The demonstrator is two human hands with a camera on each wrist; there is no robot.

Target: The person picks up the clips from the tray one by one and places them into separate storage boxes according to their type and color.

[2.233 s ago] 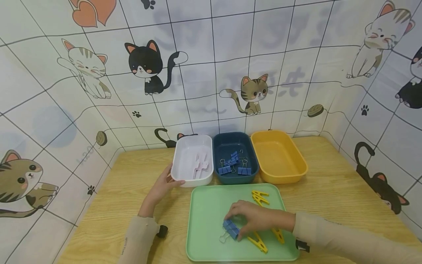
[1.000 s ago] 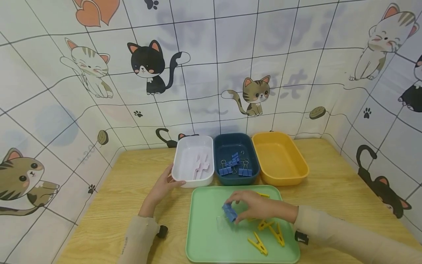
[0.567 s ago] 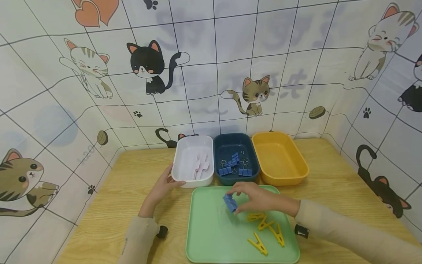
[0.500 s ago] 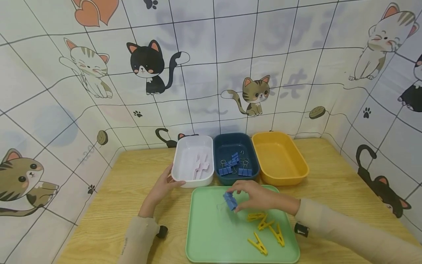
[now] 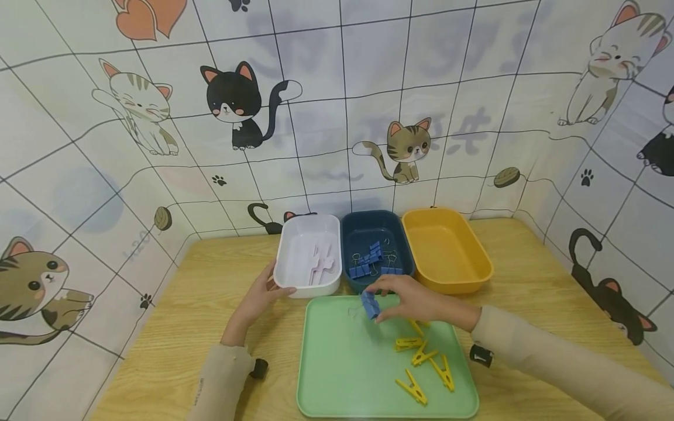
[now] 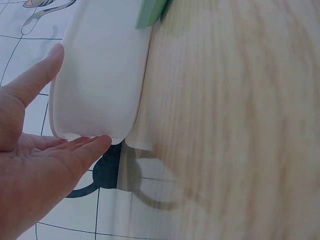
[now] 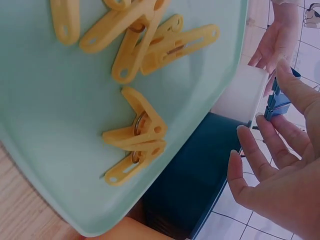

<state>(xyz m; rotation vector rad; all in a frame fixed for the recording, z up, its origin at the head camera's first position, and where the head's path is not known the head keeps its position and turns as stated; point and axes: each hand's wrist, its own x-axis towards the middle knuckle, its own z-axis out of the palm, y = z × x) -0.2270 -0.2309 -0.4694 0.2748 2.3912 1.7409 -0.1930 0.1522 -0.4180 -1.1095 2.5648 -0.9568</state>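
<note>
In the head view my right hand [image 5: 413, 301] pinches a blue binder clip [image 5: 370, 304] between thumb and fingertips. It is above the far edge of the green tray [image 5: 337, 374], just in front of the dark blue bin [image 5: 376, 219]. The right wrist view also shows the binder clip [image 7: 278, 100] at the fingertips. Several blue binder clips [image 5: 372, 254] lie inside the dark blue bin. My left hand [image 5: 259, 299] rests on the near left corner of the white bin [image 5: 281, 263], its thumb and fingers extended along the walls.
Yellow clothespins [image 5: 413, 387], several of them, lie on the tray's right side; my right hand partly covers the farthest. White clips [image 5: 321, 263] sit in the white bin. A yellow bin [image 5: 447, 251] stands right of the dark blue one. A cat-print wall covering [image 5: 316, 128] rises behind.
My right hand has lifted the binder clip off the tray and carried it away from me, toward the dark blue bin. The left hand stays at the white bin.
</note>
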